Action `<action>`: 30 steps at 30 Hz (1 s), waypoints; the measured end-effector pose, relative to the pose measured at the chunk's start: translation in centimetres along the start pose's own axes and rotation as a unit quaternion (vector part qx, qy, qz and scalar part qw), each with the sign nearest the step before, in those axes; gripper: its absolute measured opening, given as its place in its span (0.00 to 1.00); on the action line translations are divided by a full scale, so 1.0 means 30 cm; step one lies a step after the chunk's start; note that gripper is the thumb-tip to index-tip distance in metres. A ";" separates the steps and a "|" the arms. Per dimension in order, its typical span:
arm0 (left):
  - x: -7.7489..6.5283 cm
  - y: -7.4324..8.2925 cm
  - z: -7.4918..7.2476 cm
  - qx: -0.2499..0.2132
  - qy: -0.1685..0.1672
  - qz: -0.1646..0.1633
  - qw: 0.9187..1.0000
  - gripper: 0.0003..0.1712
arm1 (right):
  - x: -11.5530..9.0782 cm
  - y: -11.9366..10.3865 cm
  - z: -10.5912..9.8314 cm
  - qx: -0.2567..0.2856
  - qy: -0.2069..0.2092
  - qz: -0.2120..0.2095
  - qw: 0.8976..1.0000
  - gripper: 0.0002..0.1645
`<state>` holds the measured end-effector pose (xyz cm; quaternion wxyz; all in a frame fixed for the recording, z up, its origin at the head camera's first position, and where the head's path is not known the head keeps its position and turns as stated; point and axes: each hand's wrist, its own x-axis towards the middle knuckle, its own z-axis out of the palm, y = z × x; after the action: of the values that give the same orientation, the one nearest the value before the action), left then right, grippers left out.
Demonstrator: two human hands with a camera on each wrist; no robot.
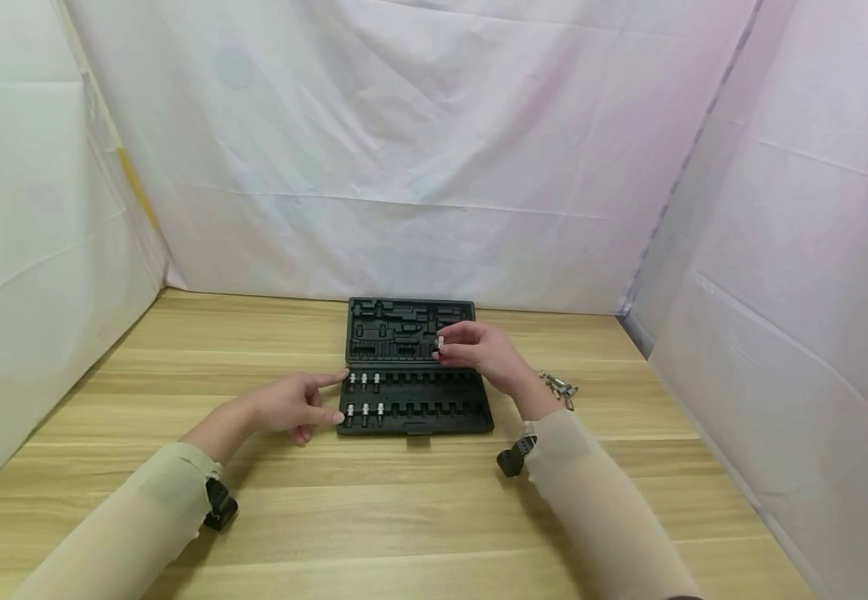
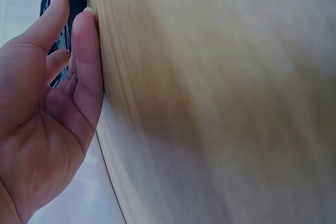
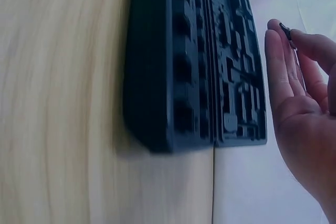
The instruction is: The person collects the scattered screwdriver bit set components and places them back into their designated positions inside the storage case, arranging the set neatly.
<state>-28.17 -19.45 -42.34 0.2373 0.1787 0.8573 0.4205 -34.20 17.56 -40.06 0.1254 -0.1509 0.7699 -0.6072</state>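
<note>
"What fills most of the view?"

"White cloth [image 1: 403, 125], hung around a wood-grained table [image 1: 418, 517]."

"And on the table?"

"A black case [image 3: 149, 77] standing open, its long axis running left to right. The lid [image 1: 411, 317] lies on the far side, the tray [image 1: 434, 393] on the near side, its latch [image 1: 418, 428] facing the person."

"How are the hands?"

"The left hand [image 1: 291, 404] has its thumb and forefinger spread wide, their tips at the tray's left edge. The right hand [image 1: 486, 354] is narrowed to a pinch."

"Anything smaller?"

"To the right of the case, loose metal pieces [image 1: 567, 389] lie heaped, pointing various ways. In the tray's left end sit six socket bits [image 1: 364, 410], three to a row, long axes pointing away from the person, silver ends far, dark tips near."

"And in that pinch?"

"A single bit [image 1: 440, 342], above the case near the hinge. From the head camera, its silver end is uppermost, its dark end lower, leaning slightly. Fingers cover part of it; I can't tell its exact tilt."
</note>
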 end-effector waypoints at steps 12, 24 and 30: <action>0.003 -0.002 -0.001 0.002 0.000 0.004 1.000 0.55 | 0.057 0.000 0.082 -0.085 0.008 0.000 0.996 0.23; 0.007 -0.003 -0.002 0.004 0.002 0.001 1.000 0.54 | 0.096 0.008 0.158 -0.084 -0.015 0.008 0.996 0.15; 0.008 -0.010 -0.001 0.004 0.004 -0.001 1.000 0.54 | 0.109 0.005 0.191 -0.146 -0.020 0.011 0.989 0.09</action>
<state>-28.41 -19.54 -42.61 0.2337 0.1768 0.8601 0.4176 -35.06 11.19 -41.55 0.1240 -0.1717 0.8490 -0.4841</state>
